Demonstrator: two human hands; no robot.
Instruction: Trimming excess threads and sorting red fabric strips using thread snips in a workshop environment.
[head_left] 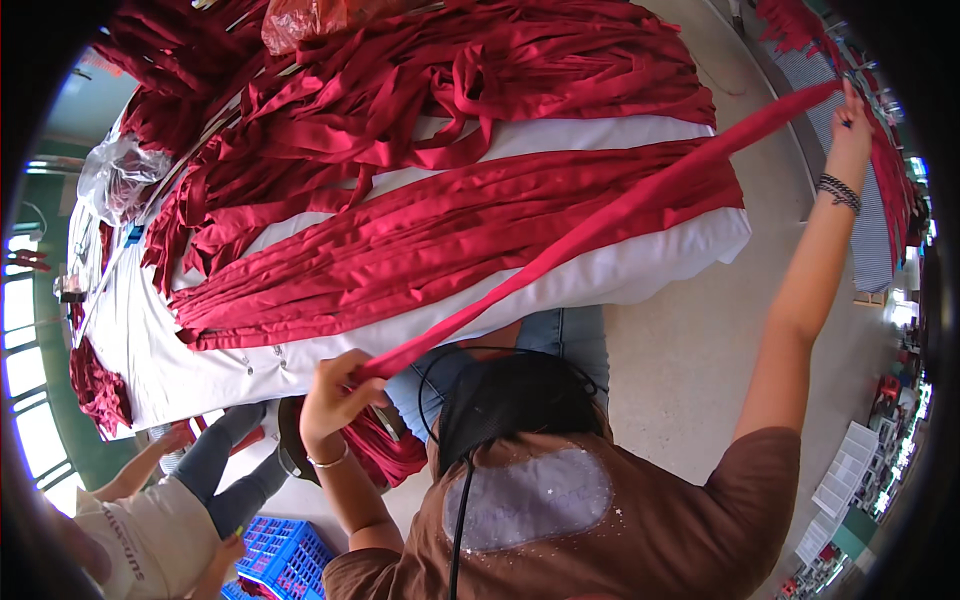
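Note:
A long dark red fabric strip point(545, 264) is stretched between my hands, slanting up from near left to far right. My left hand point(335, 400) pinches its near end close to the table's front edge. At the upper right, with the arm fully extended, my right hand point(851, 122) is closed on the other end. Below the strip, a flat row of similar red strips point(400, 245) lies lengthwise on the white-covered table point(690, 245). Behind that row spreads a looser, tangled heap of red strips point(400, 85).
A clear plastic bag point(115, 180) and a red plastic bag point(300, 22) rest on the table. Red fabric point(385, 450) is bundled beside my left forearm. At lower left are another person point(150, 540) and a blue crate point(285, 555). A striped surface point(866, 240) with red fabric stands right.

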